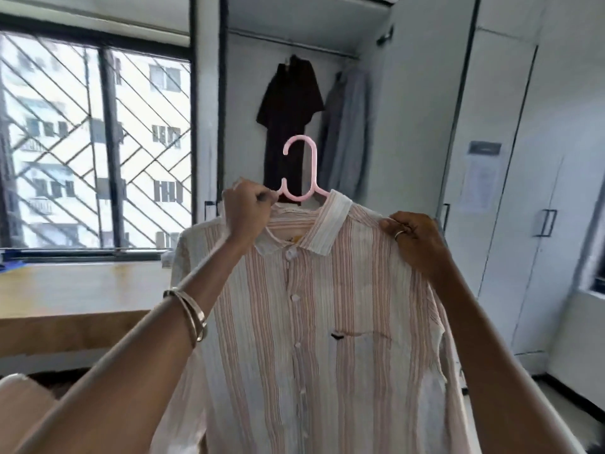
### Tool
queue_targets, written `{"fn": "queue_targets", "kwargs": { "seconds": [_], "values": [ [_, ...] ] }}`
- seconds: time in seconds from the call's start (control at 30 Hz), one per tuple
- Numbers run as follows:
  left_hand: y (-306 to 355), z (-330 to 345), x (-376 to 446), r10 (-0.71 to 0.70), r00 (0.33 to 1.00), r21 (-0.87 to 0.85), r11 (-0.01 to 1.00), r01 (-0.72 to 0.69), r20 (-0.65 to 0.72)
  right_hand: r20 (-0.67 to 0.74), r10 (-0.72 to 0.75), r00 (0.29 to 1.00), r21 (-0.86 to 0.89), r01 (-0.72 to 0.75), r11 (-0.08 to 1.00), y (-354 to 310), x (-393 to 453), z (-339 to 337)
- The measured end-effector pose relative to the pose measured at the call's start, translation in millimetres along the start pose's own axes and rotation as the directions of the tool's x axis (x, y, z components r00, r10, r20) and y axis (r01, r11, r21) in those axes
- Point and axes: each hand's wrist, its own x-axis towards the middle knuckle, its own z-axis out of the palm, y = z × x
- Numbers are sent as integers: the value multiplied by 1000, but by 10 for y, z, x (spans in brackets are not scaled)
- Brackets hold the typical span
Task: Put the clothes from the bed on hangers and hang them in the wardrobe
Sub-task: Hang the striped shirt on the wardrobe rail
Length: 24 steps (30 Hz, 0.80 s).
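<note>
Before the open wardrobe point(376, 93), held up at chest height, hangs a striped shirt point(327, 322) on a pink hanger point(302, 168). Only the hanger's hook and neck show; its arms are hidden inside the shirt's shoulders. The left hand point(244, 213) is curled into a fist at the left side of the collar, its fingers point(262, 196) closed on the shirt's edge and, it seems, the hanger arm beneath, though the exact hold is hard to make out. The right hand point(411, 235) pinches the fabric at the right shoulder seam, a ring on one finger; its fingertips are tucked out of sight behind the cloth. Two bangles point(191, 314) sit on the left forearm.

The shirt's lower hem is cut off by the bottom edge, and the left sleeve is partly hidden behind the left arm. Behind the hook, on the wardrobe rail point(294, 44), hang a dark garment point(288, 109) and a pale shirt point(347, 126), the second blurred and partly hidden by the wardrobe door. A sheet of paper point(481, 175) on a closed door to the right is too blurred to read. Left of the wardrobe is a barred window point(91, 142) above a wooden table point(65, 283). The bed cannot be made out.
</note>
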Motion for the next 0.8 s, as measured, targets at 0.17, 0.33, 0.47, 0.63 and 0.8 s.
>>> {"fn": "queue_targets", "kwargs": {
  "seconds": [0.17,0.33,0.47,0.63,0.8],
  "values": [
    [-115,1124,332,-33,977,98,995,13,210,-48,-34,998,-211,24,977,646,519,-157],
    [-426,1858,701,4,942,163,985,-62,336,-121,-68,990,-429,9,903,1197,1185,81],
    [-870,2381,1150,4,930,178,981,-75,369,-191,-115,975,-590,-21,807,1525,1838,347],
    [-1501,3008,1913,-22,917,43,999,5,398,-312,-157,937,-680,-105,726,1845,2878,626],
    [-1907,3531,2798,14,934,19,1000,-22,357,-411,-153,899,-675,-187,714,1958,3914,694]
  ]
}}
